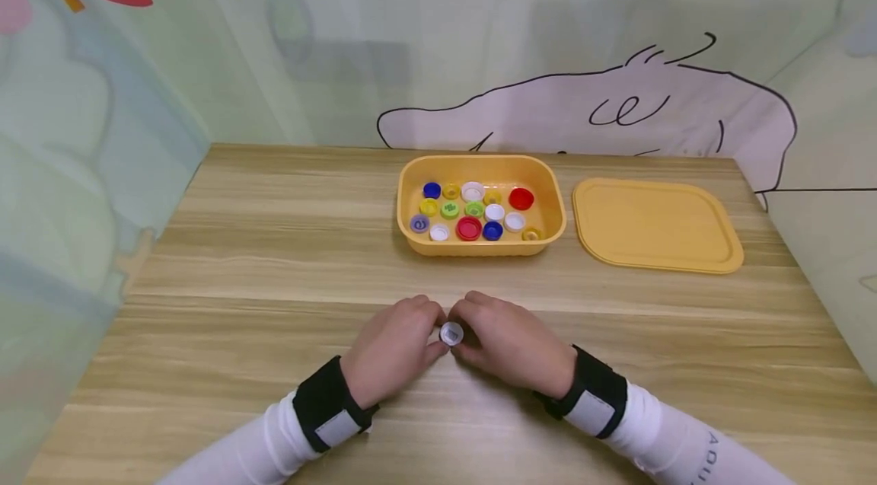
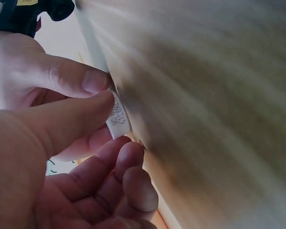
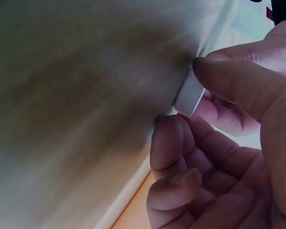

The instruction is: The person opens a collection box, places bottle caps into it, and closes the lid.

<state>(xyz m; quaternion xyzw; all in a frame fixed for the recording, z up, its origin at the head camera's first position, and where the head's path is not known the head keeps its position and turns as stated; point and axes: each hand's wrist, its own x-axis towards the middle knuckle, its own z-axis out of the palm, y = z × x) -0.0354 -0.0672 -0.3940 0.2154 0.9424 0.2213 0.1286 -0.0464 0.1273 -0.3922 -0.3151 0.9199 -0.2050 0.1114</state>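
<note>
A small white bottle cap [image 1: 451,333] with a grey mark on its top sits between both hands, low over the wooden table. My left hand [image 1: 397,348] pinches it from the left side, and my right hand [image 1: 512,340] pinches it from the right. Printed characters run along the side of the cap [image 2: 118,117] in the left wrist view. In the right wrist view the cap's plain white side [image 3: 189,95] shows beneath the thumb. Fingers cover much of its rim.
Beyond the hands stands a yellow plastic box [image 1: 479,247] holding several bottle caps in red, blue, white, green, yellow and purple. Its flat yellow lid [image 1: 658,226] lies to the right of it. A printed curtain [image 1: 466,28] hangs behind the wooden table [image 1: 274,241].
</note>
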